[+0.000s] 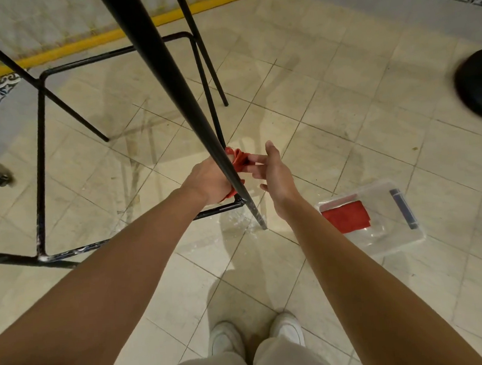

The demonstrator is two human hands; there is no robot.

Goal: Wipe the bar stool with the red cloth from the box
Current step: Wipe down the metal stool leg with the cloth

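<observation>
Head view is looking down on the person's left hand, which is curling tightly around the red cloth and pressing it against the near black leg of the bar stool, low down and just above the footrest bar. The right hand is reaching in from the other side of the leg with its fingers nearly straight and touching the cloth's free end, thumb lifting clear. To the right, the clear plastic box is sitting on the tiled floor, holding a folded red rag and a dark blue object. White shoes are standing below.
</observation>
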